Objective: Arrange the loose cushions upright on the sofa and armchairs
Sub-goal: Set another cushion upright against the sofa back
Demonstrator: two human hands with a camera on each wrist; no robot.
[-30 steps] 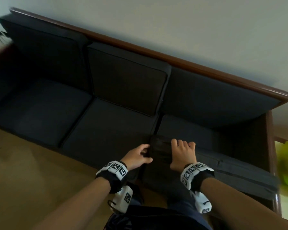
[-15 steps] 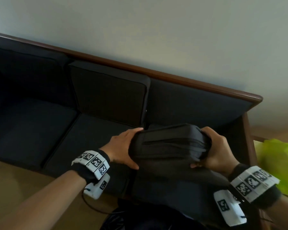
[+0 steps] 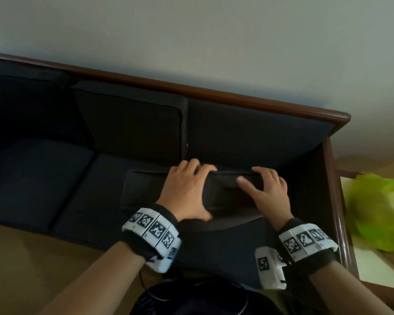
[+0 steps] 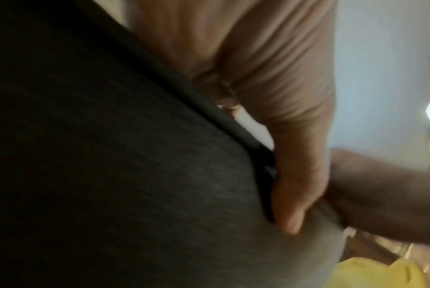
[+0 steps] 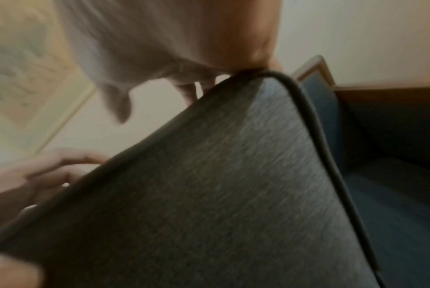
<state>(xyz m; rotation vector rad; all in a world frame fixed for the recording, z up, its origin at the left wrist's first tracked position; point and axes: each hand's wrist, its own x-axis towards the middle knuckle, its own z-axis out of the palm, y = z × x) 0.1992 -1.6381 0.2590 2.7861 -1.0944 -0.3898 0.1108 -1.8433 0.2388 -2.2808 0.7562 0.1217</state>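
A dark grey loose cushion point(image 3: 225, 196) stands on edge over the right seat of the dark sofa point(image 3: 43, 178), close in front of the sofa's back. My left hand point(image 3: 189, 178) grips its top edge at the left, fingers curled over the far side, thumb on the near face. My right hand point(image 3: 264, 180) grips the top edge at the right in the same way. In the left wrist view my thumb point(image 4: 295, 194) presses into the cushion fabric point(image 4: 135, 155). The right wrist view shows the cushion's piped corner point(image 5: 282, 78) under my palm. Another cushion point(image 3: 132, 126) stands upright behind the middle seat.
The wooden armrest point(image 3: 332, 189) closes off the sofa's right end. Beyond it a yellow-green thing point(image 3: 378, 212) lies on a pale side table. A wooden rail point(image 3: 191, 89) tops the sofa's back against the wall. Tan floor point(image 3: 21, 258) lies before the sofa.
The cushion lay at the front of the right seat; both hands lifted it and tipped it up toward the sofa's back. The hands now sit closer together on its top edge.
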